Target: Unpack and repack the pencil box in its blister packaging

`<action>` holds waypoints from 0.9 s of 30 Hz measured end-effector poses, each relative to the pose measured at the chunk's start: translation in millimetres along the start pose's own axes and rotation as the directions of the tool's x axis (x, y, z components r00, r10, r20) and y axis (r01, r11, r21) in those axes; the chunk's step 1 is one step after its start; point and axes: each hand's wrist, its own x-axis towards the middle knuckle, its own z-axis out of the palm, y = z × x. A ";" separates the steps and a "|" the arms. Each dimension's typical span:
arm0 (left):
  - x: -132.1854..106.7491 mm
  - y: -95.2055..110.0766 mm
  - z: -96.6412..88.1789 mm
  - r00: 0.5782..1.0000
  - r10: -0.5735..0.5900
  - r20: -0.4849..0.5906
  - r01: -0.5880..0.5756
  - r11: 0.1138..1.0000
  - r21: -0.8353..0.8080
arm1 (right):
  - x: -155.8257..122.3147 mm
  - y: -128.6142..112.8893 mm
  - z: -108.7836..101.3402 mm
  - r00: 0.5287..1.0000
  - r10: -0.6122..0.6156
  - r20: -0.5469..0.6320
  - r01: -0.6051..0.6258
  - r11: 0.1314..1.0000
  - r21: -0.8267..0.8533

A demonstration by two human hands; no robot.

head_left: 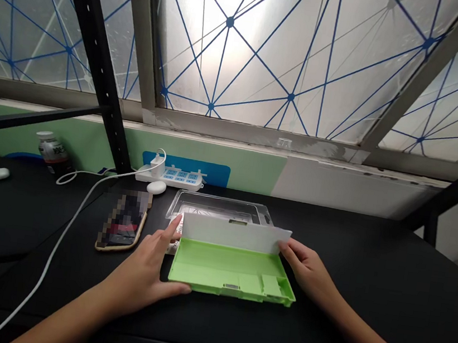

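Observation:
A light-green pencil case [220,266] lies on the black table with its white lid [235,234] raised toward the window. No loose items show inside; a small compartment is at its right end. My left hand [149,262] spans the left end, thumb at the front edge and a finger against the lid's left edge. At the other side, my right hand [305,263] pinches the lid's right edge, its far fingers partly hidden. Behind the lid is a clear plastic package [216,205]. A printed card [172,248] is mostly covered by my left hand and the case.
A phone [125,222] lies left of my left hand. Farther back are a power strip [181,178], a white earbud case [156,187] and a bottle [52,149]. A white cable [65,228] runs along the left. Black frame posts [99,64] flank the table.

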 end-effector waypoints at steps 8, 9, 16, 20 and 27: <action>6.9 9.2 -3.9 0.997 0.075 -0.004 -0.073 0.980 0.186 | -17.9 -4.3 -10.8 0.917 -0.359 0.175 0.397 0.869 -0.295; 7.5 9.4 -4.6 0.997 0.073 0.006 -0.072 0.979 0.191 | -18.6 -4.0 -9.0 0.915 -0.351 0.198 0.400 0.853 -0.336; 7.7 4.8 -6.3 0.990 0.121 0.075 -0.130 0.983 0.128 | -16.7 0.5 -7.3 0.954 -0.297 0.029 0.291 0.904 -0.312; 7.6 3.1 -0.9 0.995 0.074 0.069 -0.082 0.990 0.115 | -13.6 -0.6 -7.5 0.996 -0.086 -0.004 0.083 0.972 -0.222; 9.2 -1.9 4.1 0.997 0.043 0.057 -0.052 0.986 0.158 | -0.7 -5.9 -3.6 0.999 -0.022 0.036 0.032 0.943 -0.332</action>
